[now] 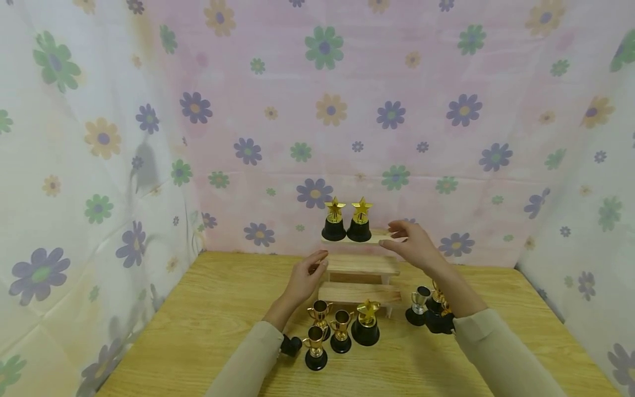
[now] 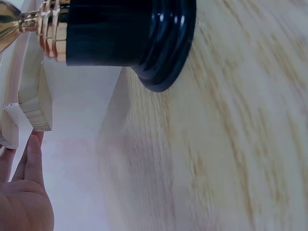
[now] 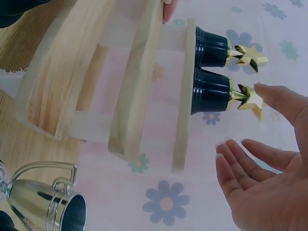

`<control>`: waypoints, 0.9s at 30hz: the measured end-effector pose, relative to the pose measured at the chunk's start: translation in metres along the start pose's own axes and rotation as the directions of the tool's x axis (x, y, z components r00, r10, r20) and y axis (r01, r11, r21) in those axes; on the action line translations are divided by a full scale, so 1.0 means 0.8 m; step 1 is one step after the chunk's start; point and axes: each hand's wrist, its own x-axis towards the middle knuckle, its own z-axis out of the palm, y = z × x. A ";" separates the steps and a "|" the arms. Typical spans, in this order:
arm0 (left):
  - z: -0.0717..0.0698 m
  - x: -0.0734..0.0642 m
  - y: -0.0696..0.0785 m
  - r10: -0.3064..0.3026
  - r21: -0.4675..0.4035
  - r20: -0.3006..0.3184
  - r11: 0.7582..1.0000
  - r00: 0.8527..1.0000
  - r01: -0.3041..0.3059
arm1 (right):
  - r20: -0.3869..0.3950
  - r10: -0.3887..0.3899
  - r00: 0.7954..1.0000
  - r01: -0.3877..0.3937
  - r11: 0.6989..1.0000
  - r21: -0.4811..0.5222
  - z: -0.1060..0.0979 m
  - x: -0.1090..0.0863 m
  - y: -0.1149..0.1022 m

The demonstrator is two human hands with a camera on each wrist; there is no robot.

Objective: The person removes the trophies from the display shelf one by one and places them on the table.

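Two gold star trophies (image 1: 334,230) with black bases stand side by side on the top step of a three-step wooden stand (image 1: 364,264). My left hand (image 1: 301,282) is at the stand's left side, its extended fingertips touching the end of the middle step (image 3: 137,96). Beside the top step's right end, my right hand (image 1: 415,247) has its fingers spread and holds nothing. In the right wrist view its thumb (image 3: 279,101) appears close to one gold star (image 3: 250,101); whether they touch I cannot tell.
Several bronze-coloured cup trophies (image 1: 341,331) and another star trophy (image 1: 366,331) stand in front of the stand. A silver cup (image 1: 419,300) and other trophies are at its right, partly behind my right forearm. Flowered cloth (image 1: 278,193) surrounds the wooden table (image 1: 223,309).
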 end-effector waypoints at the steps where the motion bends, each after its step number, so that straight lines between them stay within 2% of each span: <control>1: 0.000 0.000 0.000 -0.007 -0.003 -0.004 1.000 1.000 0.007 | 0.004 0.002 1.000 -0.002 1.000 0.004 0.002 0.002 0.000; 5: 0.002 -0.004 0.009 -0.020 -0.010 -0.023 1.000 1.000 0.019 | 0.016 0.009 1.000 -0.009 1.000 0.020 0.010 0.011 0.000; 13: -0.006 -0.011 0.057 -0.030 -0.026 -0.005 0.999 1.000 0.030 | 0.011 -0.017 1.000 0.017 1.000 0.014 0.024 0.031 0.002; 21: -0.005 -0.011 0.058 -0.034 -0.044 -0.008 0.998 0.999 0.033 | 0.061 -0.015 0.998 0.015 1.000 0.009 0.034 0.046 0.007; 27: -0.007 -0.011 0.060 -0.043 -0.050 -0.004 0.998 0.999 0.043 | 0.031 -0.004 1.000 0.004 1.000 0.006 0.039 0.057 0.007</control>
